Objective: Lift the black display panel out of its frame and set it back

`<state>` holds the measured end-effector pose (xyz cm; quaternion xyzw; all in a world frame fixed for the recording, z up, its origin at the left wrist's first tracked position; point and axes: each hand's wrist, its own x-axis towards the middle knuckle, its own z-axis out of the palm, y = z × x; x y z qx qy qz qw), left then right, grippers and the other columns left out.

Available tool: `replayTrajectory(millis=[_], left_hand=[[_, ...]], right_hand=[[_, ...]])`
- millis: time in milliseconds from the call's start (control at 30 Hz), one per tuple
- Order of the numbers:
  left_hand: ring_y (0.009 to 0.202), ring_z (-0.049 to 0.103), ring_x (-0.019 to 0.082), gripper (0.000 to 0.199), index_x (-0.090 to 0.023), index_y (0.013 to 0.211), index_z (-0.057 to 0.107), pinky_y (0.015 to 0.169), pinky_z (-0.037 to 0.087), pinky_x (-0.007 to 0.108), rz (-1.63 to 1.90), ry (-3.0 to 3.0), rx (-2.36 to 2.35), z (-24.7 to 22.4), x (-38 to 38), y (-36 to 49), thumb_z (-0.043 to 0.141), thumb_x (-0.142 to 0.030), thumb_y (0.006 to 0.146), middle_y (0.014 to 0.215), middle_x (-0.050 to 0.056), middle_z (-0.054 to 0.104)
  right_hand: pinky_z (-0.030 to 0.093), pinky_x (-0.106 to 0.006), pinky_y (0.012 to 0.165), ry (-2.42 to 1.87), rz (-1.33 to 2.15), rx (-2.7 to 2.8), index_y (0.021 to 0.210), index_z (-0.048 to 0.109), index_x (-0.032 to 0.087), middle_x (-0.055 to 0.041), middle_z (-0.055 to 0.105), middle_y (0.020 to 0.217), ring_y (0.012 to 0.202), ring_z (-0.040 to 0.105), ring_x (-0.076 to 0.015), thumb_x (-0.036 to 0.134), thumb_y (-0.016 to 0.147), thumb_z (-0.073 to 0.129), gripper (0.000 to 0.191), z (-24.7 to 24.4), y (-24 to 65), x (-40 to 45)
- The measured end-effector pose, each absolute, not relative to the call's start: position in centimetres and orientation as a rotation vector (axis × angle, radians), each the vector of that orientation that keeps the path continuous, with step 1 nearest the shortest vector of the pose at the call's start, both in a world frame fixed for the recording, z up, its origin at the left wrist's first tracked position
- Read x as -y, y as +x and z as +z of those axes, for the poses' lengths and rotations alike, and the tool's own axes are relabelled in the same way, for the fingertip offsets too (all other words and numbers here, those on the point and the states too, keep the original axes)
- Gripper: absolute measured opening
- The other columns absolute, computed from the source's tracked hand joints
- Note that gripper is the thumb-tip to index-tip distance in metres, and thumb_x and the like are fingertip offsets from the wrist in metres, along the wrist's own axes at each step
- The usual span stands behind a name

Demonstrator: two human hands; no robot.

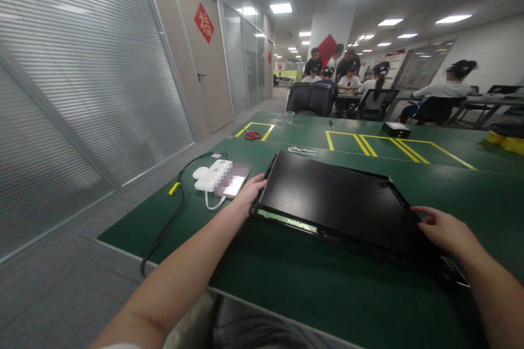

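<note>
A black LCD panel [327, 191] with a dark frame spans the space between my two hands, tilted above the green table. Along its near-left edge runs a green circuit strip [286, 220]. My left hand [252, 192] grips the panel's left edge, its fingers partly hidden behind the frame. On the opposite side my right hand [444, 229] is closed round the right edge, thumb and fingers bent at the rim. Close to my left hand lies a phone [236, 181], joined by a white cable to a white charger [209, 177].
A black cable [180, 202] trails over the table's left edge. Beyond the panel lie red-handled scissors [252, 135], a silver caliper-like tool [302, 150], a clear cup [290, 116] and a black box [396, 130]. Yellow tape [344, 133] marks the green table [164, 234]. People sit farther back.
</note>
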<state>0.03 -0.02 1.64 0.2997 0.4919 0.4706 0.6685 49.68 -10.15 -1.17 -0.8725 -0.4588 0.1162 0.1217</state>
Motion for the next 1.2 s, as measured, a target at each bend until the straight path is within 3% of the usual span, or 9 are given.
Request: replayTrajectory(millis=[133, 300, 400, 567, 700, 900, 1033, 1200], left_hand=[[0.05, 0.066, 0.013, 0.086, -0.027, 0.16, 0.041, 0.055, 0.055, 0.026, 1.03, 0.717, -1.108, 2.3, 0.6, 0.0, 0.081, -0.02, 0.083, 0.09, 0.003, 0.079], [0.053, 0.067, 0.015, 0.086, -0.023, 0.155, 0.048, 0.056, 0.054, 0.026, 1.021, 0.767, -1.1, 2.4, 0.6, 0.0, 0.087, -0.027, 0.079, 0.086, 0.004, 0.079], [0.059, 0.069, 0.016, 0.078, -0.023, 0.151, 0.054, 0.06, 0.054, 0.027, 1.035, 0.807, -1.082, 2.0, 0.5, -0.1, 0.087, -0.028, 0.08, 0.09, 0.005, 0.08], [0.075, 0.074, 0.019, 0.05, -0.018, 0.127, 0.073, 0.069, 0.055, 0.027, 1.024, 0.865, -1.036, 1.6, 0.5, 0.0, 0.087, -0.033, 0.08, 0.096, 0.008, 0.081], [0.08, 0.074, 0.019, 0.042, -0.02, 0.118, 0.078, 0.072, 0.055, 0.027, 1.047, 0.911, -1.037, 1.5, 0.3, -0.1, 0.087, -0.032, 0.078, 0.094, 0.006, 0.081], [0.085, 0.076, 0.025, 0.039, -0.017, 0.103, 0.079, 0.073, 0.058, 0.033, 1.048, 0.848, -0.986, 1.1, 0.1, -0.2, 0.086, -0.042, 0.074, 0.093, 0.008, 0.081], [0.096, 0.075, 0.027, 0.045, -0.017, 0.098, 0.078, 0.088, 0.057, 0.036, 1.067, 0.961, -0.917, 0.7, 0.2, -0.3, 0.096, -0.029, 0.058, 0.103, 0.008, 0.081], [0.108, 0.072, 0.03, 0.053, -0.017, 0.102, 0.077, 0.101, 0.053, 0.043, 1.077, 1.059, -0.888, 0.6, 0.4, -0.4, 0.097, -0.025, 0.054, 0.112, 0.01, 0.079]], right_hand=[[0.05, -0.038, 0.066, -2.56, 0.322, 1.367, 0.125, 0.074, 0.026, -0.0101, 0.075, 0.09, 0.08, 0.071, -0.0288, 0.031, 0.077, 0.052, 0.053, -0.8, 49.2, 10.3], [0.051, -0.036, 0.064, -2.558, 0.256, 1.378, 0.122, 0.076, 0.026, -0.0079, 0.075, 0.087, 0.076, 0.071, -0.0273, 0.027, 0.076, 0.054, 0.05, -0.7, 48.7, 10.2], [0.05, -0.035, 0.064, -2.562, 0.262, 1.4, 0.123, 0.076, 0.024, -0.007, 0.074, 0.083, 0.073, 0.07, -0.0257, 0.024, 0.078, 0.054, 0.05, -0.7, 48.7, 10.2], [0.048, -0.034, 0.059, -2.528, 0.236, 1.389, 0.118, 0.077, 0.027, -0.0057, 0.074, 0.078, 0.07, 0.07, -0.0255, 0.024, 0.074, 0.057, 0.048, -1.0, 49.2, 10.1], [0.048, -0.034, 0.06, -2.527, 0.258, 1.373, 0.115, 0.078, 0.028, -0.0049, 0.073, 0.076, 0.069, 0.07, -0.025, 0.023, 0.073, 0.057, 0.047, -1.0, 49.3, 10.0], [0.05, -0.037, 0.062, -2.505, 0.266, 1.362, 0.108, 0.08, 0.03, -0.0065, 0.074, 0.078, 0.073, 0.071, -0.028, 0.026, 0.071, 0.058, 0.043, -1.1, 49.2, 10.0], [0.052, -0.037, 0.067, -2.54, 0.276, 1.389, 0.114, 0.08, 0.028, -0.0092, 0.076, 0.089, 0.081, 0.072, -0.0297, 0.025, 0.075, 0.057, 0.046, -0.9, 48.9, 10.0], [0.053, -0.036, 0.071, -2.59, 0.267, 1.429, 0.124, 0.077, 0.026, -0.0105, 0.078, 0.103, 0.091, 0.073, -0.0296, 0.025, 0.081, 0.054, 0.05, -0.5, 48.5, 10.1]])
